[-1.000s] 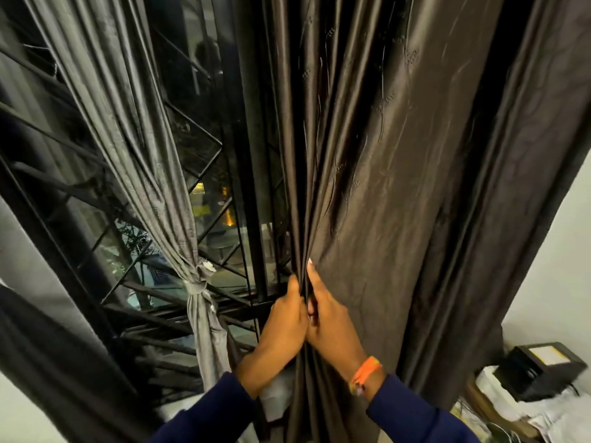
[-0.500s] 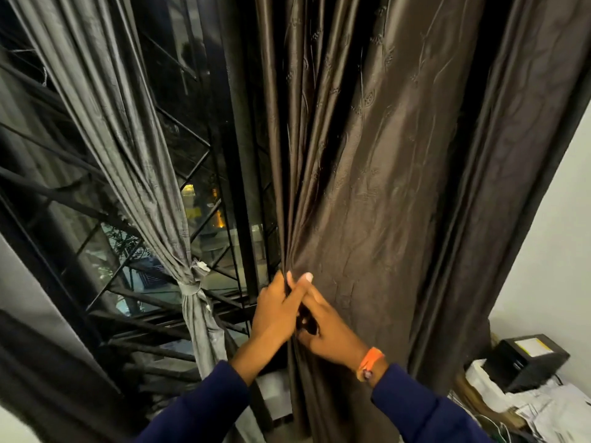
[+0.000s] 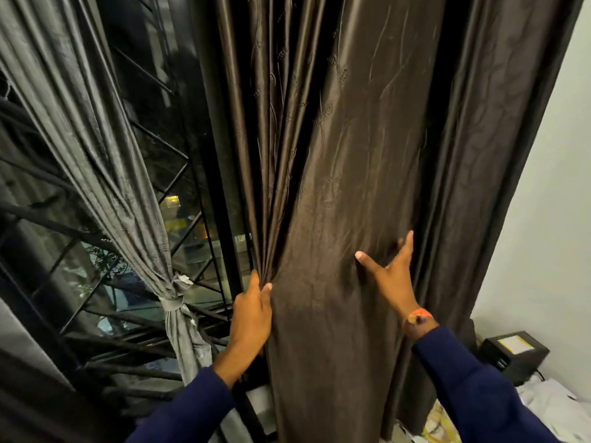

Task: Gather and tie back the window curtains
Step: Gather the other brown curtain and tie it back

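Grey curtain (image 3: 96, 148) at 9 o'clock is already bunched and knotted with a tie (image 3: 172, 303) against the window grille (image 3: 179, 174). Left hand (image 3: 251, 314) at 6 o'clock pinches the gathered left-edge pleats of the brown curtain (image 3: 335, 187) (thumb and fingers clamped on the folds). Right hand (image 3: 391, 279) at 4 o'clock lies splayed flat on the same fabric, gripping nothing. Black box (image 3: 515, 356) sits low at 4 o'clock beside the wall (image 3: 543, 219).
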